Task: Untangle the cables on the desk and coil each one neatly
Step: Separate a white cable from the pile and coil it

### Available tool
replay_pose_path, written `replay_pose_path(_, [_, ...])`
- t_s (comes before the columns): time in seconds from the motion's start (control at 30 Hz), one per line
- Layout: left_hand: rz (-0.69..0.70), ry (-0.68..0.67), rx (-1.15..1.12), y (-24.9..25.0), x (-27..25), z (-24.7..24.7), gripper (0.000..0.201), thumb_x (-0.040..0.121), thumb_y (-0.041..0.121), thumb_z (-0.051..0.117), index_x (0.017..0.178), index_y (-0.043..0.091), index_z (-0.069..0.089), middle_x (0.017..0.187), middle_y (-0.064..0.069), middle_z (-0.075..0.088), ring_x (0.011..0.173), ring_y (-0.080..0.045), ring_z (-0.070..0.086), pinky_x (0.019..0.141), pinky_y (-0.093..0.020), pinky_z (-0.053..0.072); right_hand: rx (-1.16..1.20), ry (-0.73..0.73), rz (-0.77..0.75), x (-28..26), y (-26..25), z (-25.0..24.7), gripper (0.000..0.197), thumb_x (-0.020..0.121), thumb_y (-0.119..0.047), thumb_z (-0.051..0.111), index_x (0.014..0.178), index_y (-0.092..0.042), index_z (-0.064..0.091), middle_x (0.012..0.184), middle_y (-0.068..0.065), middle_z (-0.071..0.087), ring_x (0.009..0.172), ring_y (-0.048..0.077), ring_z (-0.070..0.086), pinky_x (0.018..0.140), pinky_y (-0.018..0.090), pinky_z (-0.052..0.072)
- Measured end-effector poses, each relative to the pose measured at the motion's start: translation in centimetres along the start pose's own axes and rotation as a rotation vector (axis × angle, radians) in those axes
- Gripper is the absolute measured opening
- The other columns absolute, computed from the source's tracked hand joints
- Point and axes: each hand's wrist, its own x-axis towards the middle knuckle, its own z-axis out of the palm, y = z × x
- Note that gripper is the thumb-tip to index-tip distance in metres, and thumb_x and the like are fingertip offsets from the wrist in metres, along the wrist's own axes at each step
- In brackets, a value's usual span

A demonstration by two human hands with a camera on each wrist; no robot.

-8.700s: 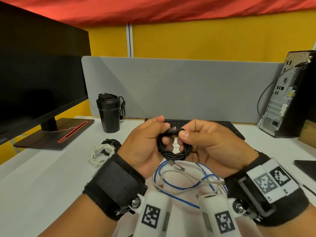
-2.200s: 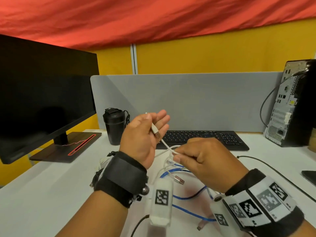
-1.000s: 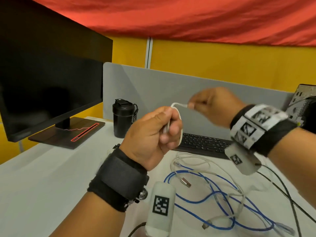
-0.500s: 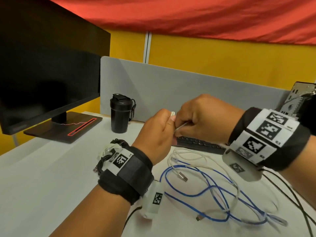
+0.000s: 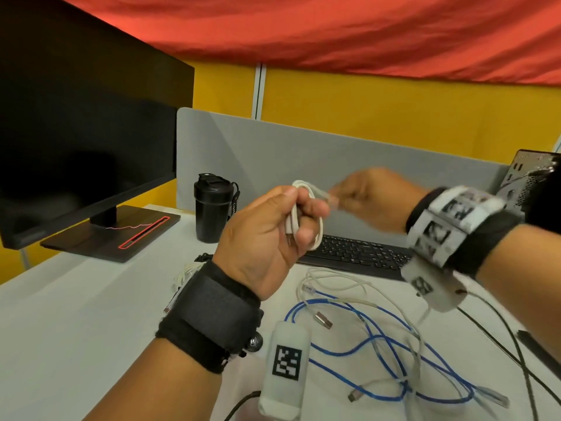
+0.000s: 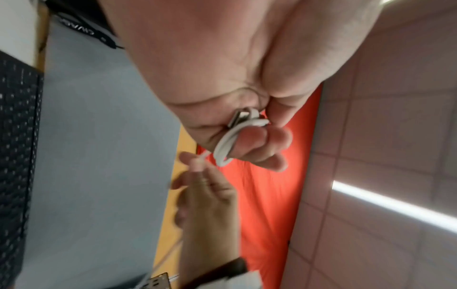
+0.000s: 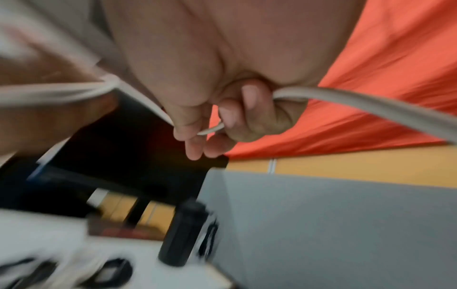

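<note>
Loops of white cable now sit wound around the left hand fingers, where a second ago only one turn hung there; its thumb clamps them. The right hand, blurred at 3 o'clock of the coil, pinches the free end, so this cable looks nearly coiled. Blue cable and grey cable lie tangled at 6 o'clock. Open desk lies at 9 o'clock; keyboard crowds behind.

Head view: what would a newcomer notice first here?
Two hands raised above the desk: the left hand grips a small coil of white cable, and the blurred right hand pinches its free end. Below them, a blue cable and a pale cable lie tangled beside the black keyboard.
</note>
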Motion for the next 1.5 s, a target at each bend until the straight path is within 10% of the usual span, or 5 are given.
replay_pose_path(0.17, [0.143, 0.237, 0.662, -0.3, 0.5, -0.8, 0.026, 0.107, 0.021, 0.036, 0.099, 0.013, 0.059, 0.104, 0.000, 0.075, 0.076, -0.011, 0.069, 0.069, -0.023, 0.054, -0.059, -0.226, -0.220, -4.9, -4.6, 4.5, 0.027, 0.098, -0.042, 0.050, 0.088, -0.024, 0.067, 0.076, -0.010, 0.064, 0.064, 0.005, 0.054, 0.064, 0.027, 0.047])
replay_pose_path(0.33, [0.146, 0.037, 1.298, -1.6, 0.3, -2.0, 0.030, 0.107, 0.028, 0.037, 0.089, 0.009, 0.052, 0.075, 0.002, 0.058, 0.063, -0.005, 0.052, 0.056, -0.015, 0.043, -0.012, -0.142, -0.232, -4.4, -5.5, 0.7, 0.015, 0.092, -0.033, 0.063, 0.087, -0.025, 0.075, 0.071, -0.011, 0.064, 0.066, 0.009, 0.059, 0.064, 0.026, 0.046])
replay_pose_path(0.6, [-0.179, -0.055, 0.871, -0.8, 0.5, -1.9, 0.028, 0.090, 0.032, 0.048, 0.075, 0.012, 0.059, 0.061, -0.001, 0.058, 0.053, -0.015, 0.045, 0.051, -0.026, 0.038, 0.169, 0.126, -0.093, -1.3, -2.1, -2.1, 0.009, 0.085, -0.031, 0.073, 0.086, -0.023, 0.076, 0.074, 0.000, 0.072, 0.068, 0.017, 0.063, 0.064, 0.032, 0.051])
replay_pose_path(0.8, [-0.149, 0.002, 0.347, 0.6, 0.2, -2.8, 0.024, 0.098, 0.019, 0.046, 0.076, 0.012, 0.053, 0.063, -0.004, 0.048, 0.044, -0.009, 0.031, 0.045, -0.021, 0.025, 0.360, 0.299, 0.061, -0.7, 2.6, -2.8, 0.010, 0.085, -0.028, 0.075, 0.080, -0.019, 0.076, 0.047, -0.019, 0.054, 0.042, -0.002, 0.043, 0.041, 0.008, 0.030])
replay_pose_path(1.5, [-0.089, 0.300, -0.168, 1.7, 1.4, -5.8, 0.032, 0.103, 0.023, 0.036, 0.076, 0.015, 0.051, 0.067, 0.001, 0.047, 0.043, -0.004, 0.035, 0.043, -0.016, 0.026, 0.256, 0.218, 0.343, -3.5, 9.0, 0.7, 0.015, 0.092, -0.033, 0.064, 0.087, -0.025, 0.076, 0.053, -0.008, 0.051, 0.041, 0.003, 0.037, 0.043, 0.013, 0.030])
